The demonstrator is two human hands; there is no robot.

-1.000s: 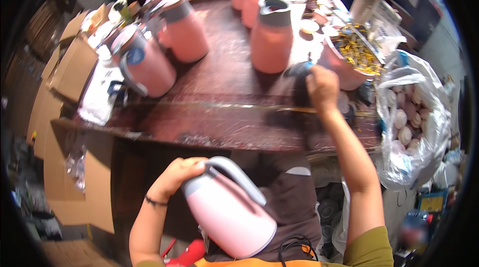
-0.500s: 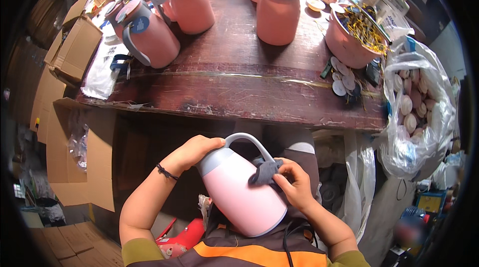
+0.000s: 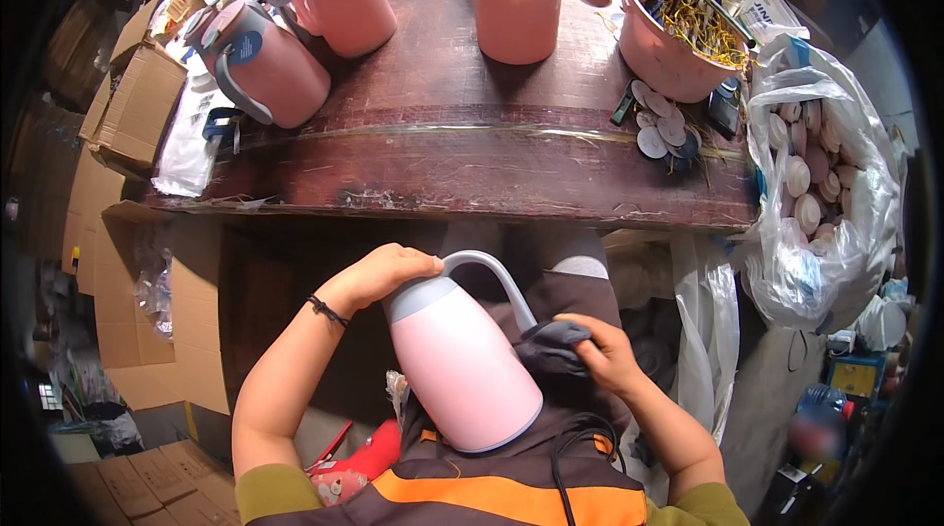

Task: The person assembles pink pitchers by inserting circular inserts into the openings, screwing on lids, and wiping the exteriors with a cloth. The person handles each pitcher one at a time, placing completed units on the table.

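The pink jug point(image 3: 462, 364) tilts over your lap point(image 3: 575, 400), its long axis slanting toward you and rightward to its base, your left hand point(image 3: 396, 270) clamped on its top, your right point(image 3: 606, 354) pinching a dark cloth point(image 3: 553, 345) beside the handle point(image 3: 511, 290).

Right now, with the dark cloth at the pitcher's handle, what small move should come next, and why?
Probably a short wipe along the lower end of the handle: the right hand grips the dark cloth there, and the left hand holds the pink pitcher by its grey top, leaving that part reachable.
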